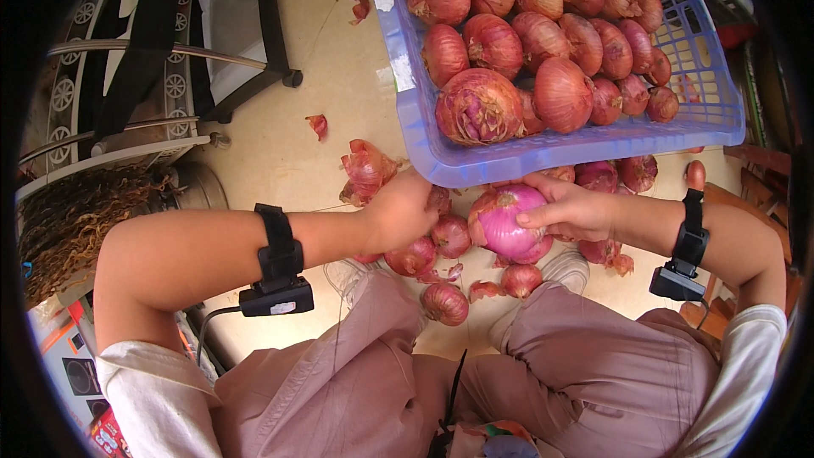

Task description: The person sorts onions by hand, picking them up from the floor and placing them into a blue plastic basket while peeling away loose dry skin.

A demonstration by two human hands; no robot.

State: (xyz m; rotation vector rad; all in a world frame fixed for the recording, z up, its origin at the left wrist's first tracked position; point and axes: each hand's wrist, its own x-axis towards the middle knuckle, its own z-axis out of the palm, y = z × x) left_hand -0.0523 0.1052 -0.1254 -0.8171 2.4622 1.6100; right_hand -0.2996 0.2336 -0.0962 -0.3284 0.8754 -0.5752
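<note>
My right hand [566,207] grips a large, shiny purple onion [505,221] just below the near edge of a blue plastic basket [559,156]. Some dry skin clings to the left side of that onion. My left hand [402,210] is curled to the left of it, with a bit of reddish skin at its fingers; whether it holds this is unclear. Several red onions stand in rows in the basket. More onions lie on the floor around my hands, among them one [445,304] between my knees.
Loose onion skins [367,170] are strewn over the tiled floor [280,172]. At the left stand a wheeled rack [270,25] and a dark heap of dried stringy material [82,222]. Wooden furniture [709,312] is at the right. My shoes [566,270] flank the floor onions.
</note>
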